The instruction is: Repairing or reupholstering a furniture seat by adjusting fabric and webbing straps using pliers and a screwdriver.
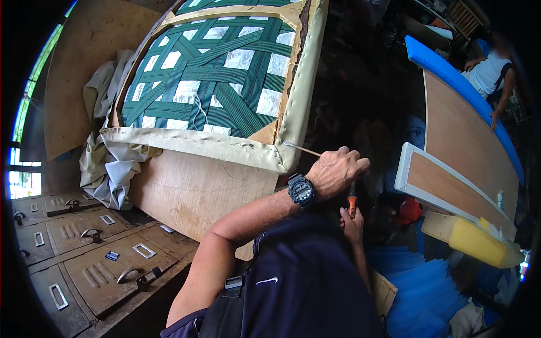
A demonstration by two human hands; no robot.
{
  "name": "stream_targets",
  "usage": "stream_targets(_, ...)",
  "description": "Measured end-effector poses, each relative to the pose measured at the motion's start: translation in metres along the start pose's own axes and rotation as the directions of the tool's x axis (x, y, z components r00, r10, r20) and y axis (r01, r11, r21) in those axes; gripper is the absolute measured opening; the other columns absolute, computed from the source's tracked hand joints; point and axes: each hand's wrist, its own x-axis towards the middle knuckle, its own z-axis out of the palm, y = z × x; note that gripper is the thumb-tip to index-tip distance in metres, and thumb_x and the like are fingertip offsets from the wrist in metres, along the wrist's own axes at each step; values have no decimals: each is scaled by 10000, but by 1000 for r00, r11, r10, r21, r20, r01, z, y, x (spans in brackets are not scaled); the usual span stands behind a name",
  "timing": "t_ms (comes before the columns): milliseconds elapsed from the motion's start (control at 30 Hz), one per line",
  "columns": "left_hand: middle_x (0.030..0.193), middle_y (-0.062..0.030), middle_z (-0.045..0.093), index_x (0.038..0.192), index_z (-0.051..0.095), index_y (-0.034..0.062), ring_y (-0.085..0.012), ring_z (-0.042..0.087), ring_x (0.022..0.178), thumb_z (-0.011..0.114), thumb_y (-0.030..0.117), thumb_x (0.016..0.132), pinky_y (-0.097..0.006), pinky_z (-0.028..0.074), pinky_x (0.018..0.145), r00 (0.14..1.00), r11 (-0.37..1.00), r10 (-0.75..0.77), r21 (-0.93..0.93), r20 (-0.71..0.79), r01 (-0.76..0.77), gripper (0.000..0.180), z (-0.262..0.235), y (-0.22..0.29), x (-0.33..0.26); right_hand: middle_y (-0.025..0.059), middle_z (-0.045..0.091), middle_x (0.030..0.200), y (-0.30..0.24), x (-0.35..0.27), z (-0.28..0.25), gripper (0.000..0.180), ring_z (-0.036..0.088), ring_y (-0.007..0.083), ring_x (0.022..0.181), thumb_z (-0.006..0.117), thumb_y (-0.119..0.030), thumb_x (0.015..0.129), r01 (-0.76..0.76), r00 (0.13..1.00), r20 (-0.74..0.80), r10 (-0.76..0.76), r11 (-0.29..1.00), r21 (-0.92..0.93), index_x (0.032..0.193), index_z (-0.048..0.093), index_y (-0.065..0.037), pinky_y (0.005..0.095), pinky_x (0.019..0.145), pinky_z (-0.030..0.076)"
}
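My left hand (pixel 338 172), a black watch on its wrist, is closed around a thin-shafted tool (pixel 304 149) with a pale tip. That tip meets the corner of an upholstered seat frame (pixel 194 142); the tool's handle is hidden in my fist. Cream covering wraps the frame's edge, dotted with fasteners, and green webbing (pixel 225 74) crisscrosses inside over white material. Lower down, my right hand (pixel 353 225) grips a tool with an orange and black handle (pixel 353 205). Its upper end passes close below my left hand, and its kind is unclear.
Beneath the frame lies a plywood board (pixel 197 188), with loose cream fabric (pixel 110 169) at its left. Metal locker doors (pixel 107 253) fill the lower left. Panels with blue edging (pixel 468 84), yellow foam (pixel 479 242) and blue sheets (pixel 411 281) are on the right. Another person (pixel 493 73) is at far right.
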Motion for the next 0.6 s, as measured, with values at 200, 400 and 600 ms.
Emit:
stream_targets(200, 881, -104, 691, 1025, 624, 81, -283, 699, 843, 617, 203, 983, -406, 565, 621, 976, 948, -215, 246, 26, 203, 130, 47, -20, 17, 16, 579, 779, -4, 2, -14, 325, 546, 94, 651, 709, -334, 983, -23, 995, -102, 23, 1000, -4, 1021, 615, -25, 256, 583, 464)
stream_targets(400, 835, -95, 685, 994, 645, 82, -241, 680, 796, 644, 145, 895, -357, 521, 584, 817, 795, -461, 570, 346, 208, 117, 64, -62, -1, 22, 565, 746, 39, -4, -31, 341, 539, 111, 637, 700, -317, 990, 4, 981, -194, 9, 998, 67, 1089, 635, 2, 286, 574, 439)
stream_targets(600, 919, -102, 636, 1011, 592, 76, -291, 665, 878, 699, 321, 950, -413, 546, 577, 987, 986, -133, 87, -91, 141, 274, 49, -14, 8, 11, 558, 738, 69, -5, -36, 336, 541, 92, 616, 708, -316, 977, -162, 949, -236, 210, 965, 206, 1116, 622, -22, 252, 537, 446)
